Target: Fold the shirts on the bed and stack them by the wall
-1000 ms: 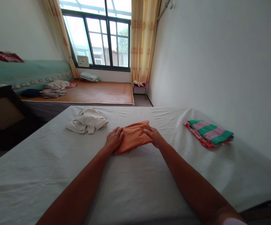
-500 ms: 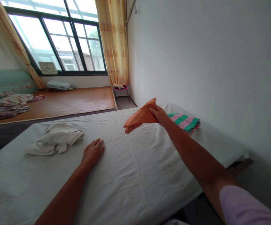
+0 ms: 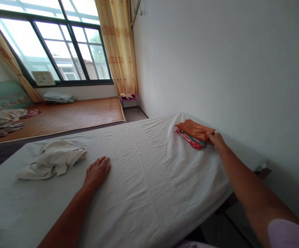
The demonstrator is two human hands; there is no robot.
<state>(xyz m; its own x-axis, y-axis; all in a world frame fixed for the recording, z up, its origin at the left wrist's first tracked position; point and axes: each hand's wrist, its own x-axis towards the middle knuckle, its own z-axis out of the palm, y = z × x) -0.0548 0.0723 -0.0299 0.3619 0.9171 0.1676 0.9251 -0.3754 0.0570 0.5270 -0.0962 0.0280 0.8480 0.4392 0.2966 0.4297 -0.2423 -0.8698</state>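
Note:
An orange folded garment (image 3: pixel 194 128) lies on top of a small pile of folded clothes (image 3: pixel 192 140), patterned in red, green and pink. My right hand (image 3: pixel 216 139) pinches the near right corner of the orange garment at the pile's edge. My left hand (image 3: pixel 97 169) rests flat on the white sheet (image 3: pixel 128 199), fingers stretched out, holding nothing. Left of it a crumpled off-white garment (image 3: pixel 55 160) lies loosely on the sheet.
A white wall (image 3: pixel 216 62) runs along the right side. Beyond the sheeted table stands a bed with a brown mat (image 3: pixel 87 111), bearing clothes and a folded pale quilt (image 3: pixel 58 97). A small stool (image 3: pixel 128 98) stands by the curtain (image 3: pixel 119 51).
My right hand has carried the orange garment rightward and laid it onto the folded pile. The view has turned slightly right. My left hand stays on the sheet.

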